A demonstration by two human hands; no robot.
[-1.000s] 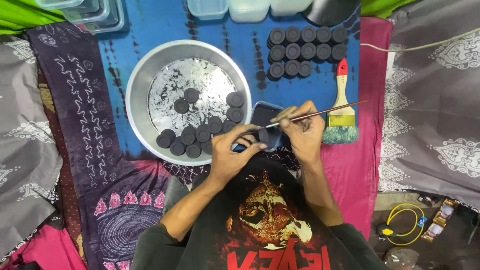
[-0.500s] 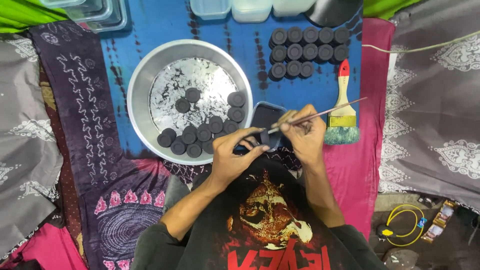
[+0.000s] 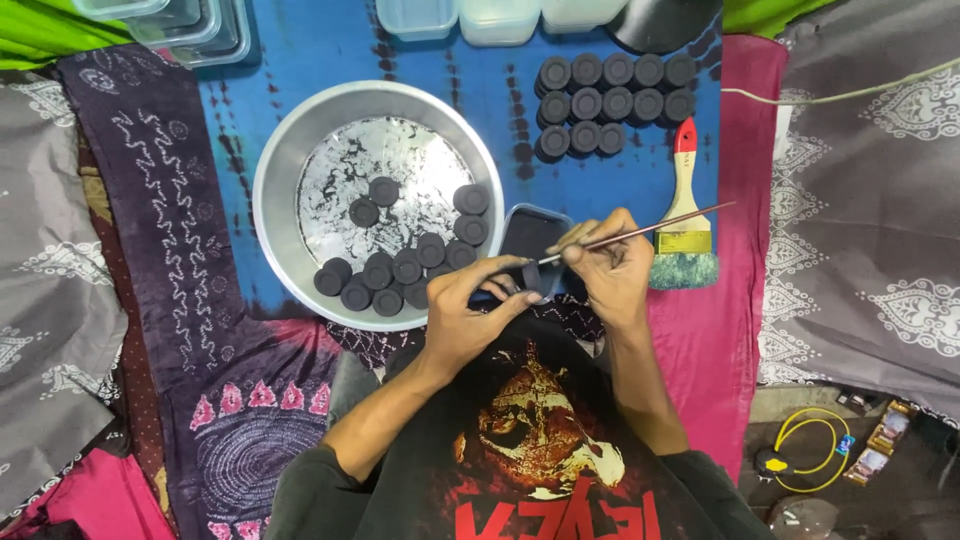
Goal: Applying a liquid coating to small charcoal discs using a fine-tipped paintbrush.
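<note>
Hands meet low at centre, over the near edge of a blue tie-dye cloth [image 3: 470,85]. Left hand [image 3: 470,310] curled, fingertips pinched on a small dark disc [image 3: 528,278]; most of the disc hidden by the fingers. Right hand [image 3: 610,270] closed in a pen grip on a thin paintbrush [image 3: 640,232].

Paintbrush long axis runs low-left to high-right: tip toward the held disc, handle end pointing out past the right hand toward the pink cloth [image 3: 745,180]. Whether the tip touches the disc, cannot tell.

Just behind the hands, a small dark rectangular tray [image 3: 530,232], partly covered by them. Left of it, a round metal basin [image 3: 290,180], floor smeared black, with loose black discs [image 3: 405,265] lying mostly along its near side. Right of the hands, a flat wide brush [image 3: 685,225], red-tipped pale handle pointing away, bristles toward the person. Beyond it, rows of black discs [image 3: 610,100] set close together on the blue cloth.

Surface: layered cloths, blue in the middle, a dark patterned cloth [image 3: 170,260] at left, pink at right, grey printed fabric [image 3: 870,200] on the outer sides. Clear plastic containers [image 3: 470,15] cut off by the top edge. Lower right, a yellow cable coil [image 3: 810,440] and small items too small to make out.
</note>
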